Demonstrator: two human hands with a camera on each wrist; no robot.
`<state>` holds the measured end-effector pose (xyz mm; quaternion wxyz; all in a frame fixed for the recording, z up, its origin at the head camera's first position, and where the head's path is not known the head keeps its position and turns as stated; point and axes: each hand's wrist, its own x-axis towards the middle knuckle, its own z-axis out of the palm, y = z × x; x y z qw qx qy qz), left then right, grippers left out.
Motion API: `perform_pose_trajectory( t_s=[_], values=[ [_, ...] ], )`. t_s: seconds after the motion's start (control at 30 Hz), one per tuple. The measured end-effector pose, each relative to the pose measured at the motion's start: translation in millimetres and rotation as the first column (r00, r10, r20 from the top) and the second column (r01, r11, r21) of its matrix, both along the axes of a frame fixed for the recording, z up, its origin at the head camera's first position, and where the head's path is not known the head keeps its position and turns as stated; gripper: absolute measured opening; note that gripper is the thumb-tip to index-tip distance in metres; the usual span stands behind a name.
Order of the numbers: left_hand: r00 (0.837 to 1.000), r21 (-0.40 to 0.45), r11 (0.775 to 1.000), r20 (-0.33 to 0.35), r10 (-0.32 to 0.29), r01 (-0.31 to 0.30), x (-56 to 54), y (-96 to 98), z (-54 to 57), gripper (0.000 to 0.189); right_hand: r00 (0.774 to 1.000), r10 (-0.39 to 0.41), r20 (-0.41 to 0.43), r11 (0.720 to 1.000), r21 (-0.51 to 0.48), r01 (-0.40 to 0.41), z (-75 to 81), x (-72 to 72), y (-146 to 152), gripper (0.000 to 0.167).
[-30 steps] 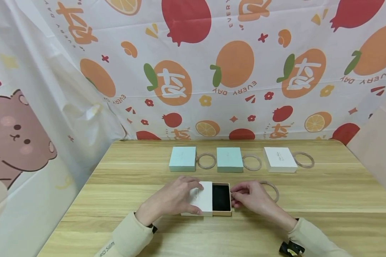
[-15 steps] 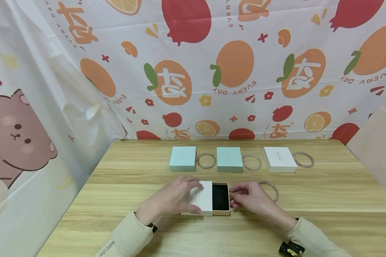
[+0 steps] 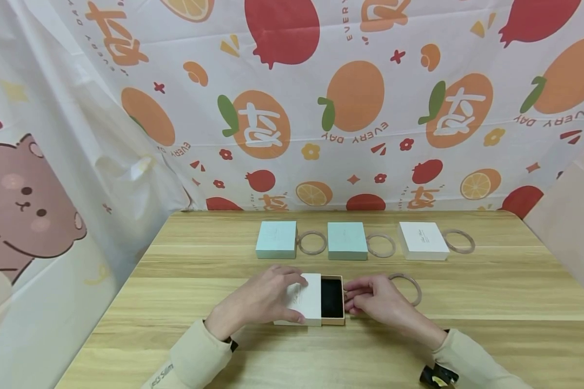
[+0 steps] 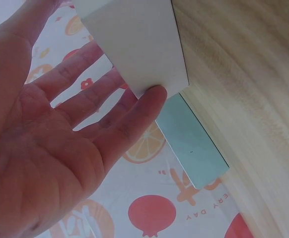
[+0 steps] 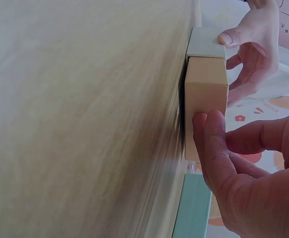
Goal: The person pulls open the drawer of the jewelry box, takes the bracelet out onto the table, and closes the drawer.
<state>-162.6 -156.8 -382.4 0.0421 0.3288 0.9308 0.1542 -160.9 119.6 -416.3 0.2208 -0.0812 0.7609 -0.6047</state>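
My left hand [image 3: 267, 297] holds the white box sleeve [image 3: 311, 297] on the table, thumb at its near edge and fingers over the far part. In the left wrist view, a fingertip touches the sleeve's [image 4: 139, 44] pale side. A tan inner drawer [image 3: 333, 321] with a black lining sticks out of the sleeve's right end. My right hand [image 3: 377, 297] presses its fingertips against the drawer's outer end, as the right wrist view shows on the drawer's plain face [image 5: 206, 94]. Just behind the right hand lies a translucent bangle [image 3: 420, 294].
Along the back stand two mint boxes, a left one [image 3: 276, 239] and a middle one [image 3: 347, 240], and a white box [image 3: 423, 240]. Beside each lies a bangle: left [image 3: 300, 249], middle [image 3: 394, 251] and right [image 3: 473, 248]. A fruit-printed curtain [image 3: 302, 119] hangs behind the wooden table [image 3: 175, 302].
The drawer has slid slightly left into the white sleeve, the right hand's fingertips moving with it. The left hand and sleeve have stayed in place.
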Motion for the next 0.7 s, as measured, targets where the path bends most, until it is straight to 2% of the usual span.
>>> perform_pose_trajectory(
  t_s=[0.7],
  values=[
    [1.0,-0.006,1.0,0.02,0.017,-0.017,0.1,0.2,0.5,0.06,0.999,0.032,-0.005,0.999,-0.011,-0.032,0.2,-0.3,-1.5,0.036]
  ],
)
